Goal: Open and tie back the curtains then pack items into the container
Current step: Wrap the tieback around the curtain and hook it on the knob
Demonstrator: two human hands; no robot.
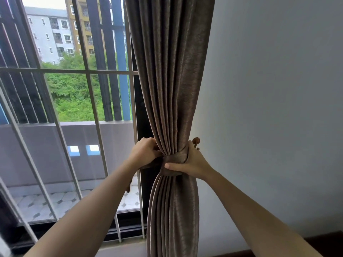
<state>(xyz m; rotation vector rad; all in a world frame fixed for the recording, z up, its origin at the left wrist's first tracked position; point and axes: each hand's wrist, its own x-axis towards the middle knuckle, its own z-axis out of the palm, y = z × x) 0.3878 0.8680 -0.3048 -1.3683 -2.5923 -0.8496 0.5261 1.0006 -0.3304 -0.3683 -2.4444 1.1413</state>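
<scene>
Far left, white window grille (86, 71) w/ balcony wall (46, 151) & apt bldgs (48, 34) beyond; just right of it the L hand (143, 152) has fingers curled in, pinching the left end of the brown tieback band (175, 158) at the curtain's edge. Curtain (170, 80) hangs gathered at centre, cinched mid-height by the band, folds flaring above & below. R hand (191, 164) grips the band's right side, thumb pressed across its front, other fingers hidden behind fabric, just under a wooden hook knob (196, 140) on the grey wall (278, 89).
</scene>
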